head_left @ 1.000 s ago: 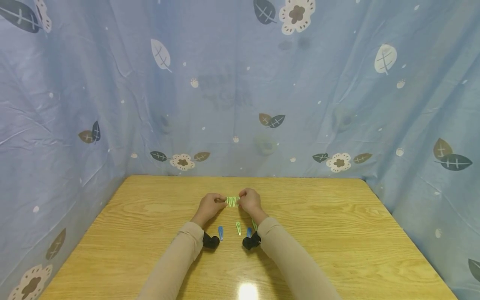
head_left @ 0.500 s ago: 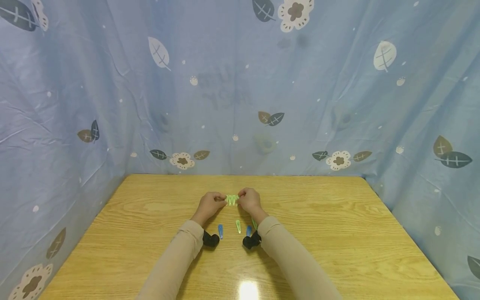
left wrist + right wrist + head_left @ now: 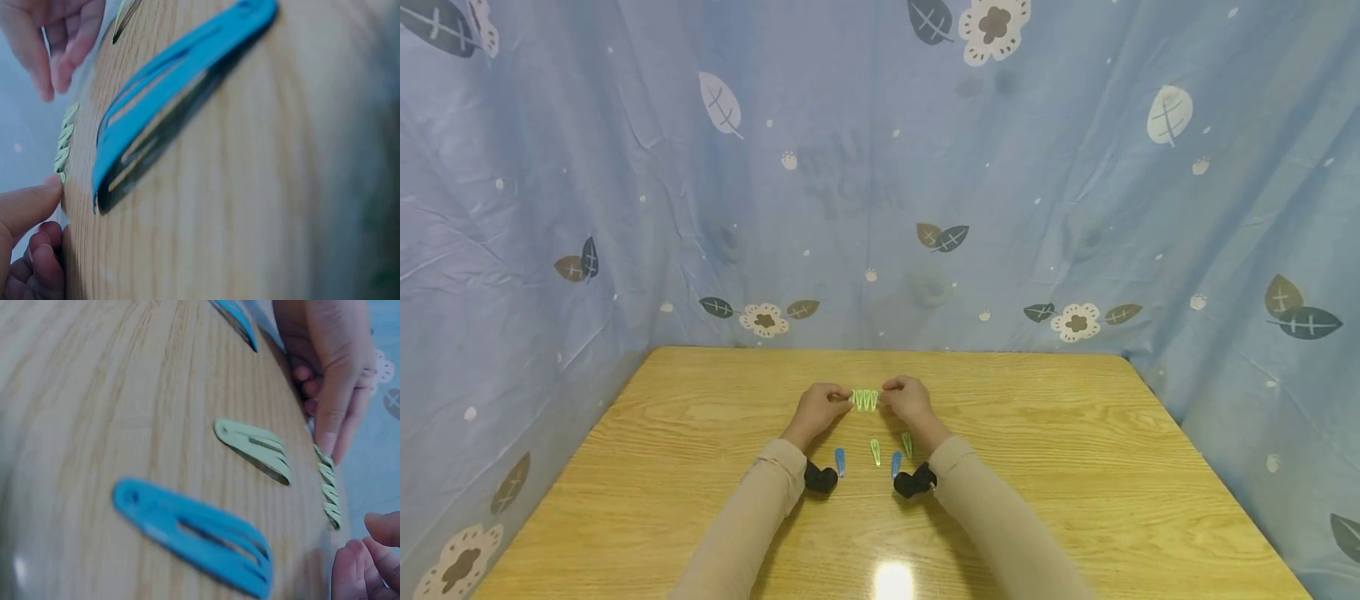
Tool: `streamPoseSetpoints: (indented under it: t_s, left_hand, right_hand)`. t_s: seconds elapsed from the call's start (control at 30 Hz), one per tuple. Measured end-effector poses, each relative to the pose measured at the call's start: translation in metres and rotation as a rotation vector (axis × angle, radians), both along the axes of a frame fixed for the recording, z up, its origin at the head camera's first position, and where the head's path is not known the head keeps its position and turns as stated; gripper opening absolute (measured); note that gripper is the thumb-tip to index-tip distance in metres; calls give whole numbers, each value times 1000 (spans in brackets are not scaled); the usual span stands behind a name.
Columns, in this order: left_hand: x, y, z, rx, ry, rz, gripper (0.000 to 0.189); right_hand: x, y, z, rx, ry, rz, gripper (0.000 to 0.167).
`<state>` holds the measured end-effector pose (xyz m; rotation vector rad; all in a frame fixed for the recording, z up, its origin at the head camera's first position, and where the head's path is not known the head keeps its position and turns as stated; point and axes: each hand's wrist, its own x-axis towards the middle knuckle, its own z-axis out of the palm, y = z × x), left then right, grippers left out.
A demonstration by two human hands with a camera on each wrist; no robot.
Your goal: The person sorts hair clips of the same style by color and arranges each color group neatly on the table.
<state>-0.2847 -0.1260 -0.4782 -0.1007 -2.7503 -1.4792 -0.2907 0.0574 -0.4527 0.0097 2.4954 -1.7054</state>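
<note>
A short row of green snap hair clips [image 3: 867,401] lies side by side near the middle of the table. At the row's left end, my left hand [image 3: 817,410] pinches the outermost clip between thumb and fingers. My right hand [image 3: 910,404] is just off the row's right end; the right wrist view shows its thumb and fingers [image 3: 350,569] apart, holding nothing. Nearer the body lie two loose green hair clips [image 3: 875,452] and two blue hair clips [image 3: 840,462]. One blue clip [image 3: 240,22] looms large in the left wrist view.
The wooden table [image 3: 1075,467] spreads to both sides. A blue patterned curtain [image 3: 865,208] hangs behind it and along the sides. A black wrist device [image 3: 822,478] is on the left wrist, another [image 3: 914,481] on the right.
My right hand has let go of the row's right-end clip and shifted slightly right, baring that clip and more of the loose ones beneath its wrist. My left hand stays in place.
</note>
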Motion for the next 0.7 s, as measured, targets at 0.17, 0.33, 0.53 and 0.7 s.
streamPoseSetpoints:
  t_s: [0.17,0.33,0.53,0.7]
  left_hand:
    - [1,0,1,4,-6,-7,21]
    - [1,0,4,7,-7,-10,22]
    - [3,0,5,13,-12,-19,22]
    - [4,-1,3,18,-8,-21,22]
  right_hand:
    - [4,13,2,-37,-3,8,28]
    - [10,27,2,-65,15,39,30]
    - [24,42,1,-78,38,73,30]
    - [39,54,-3,-86,30,101,29]
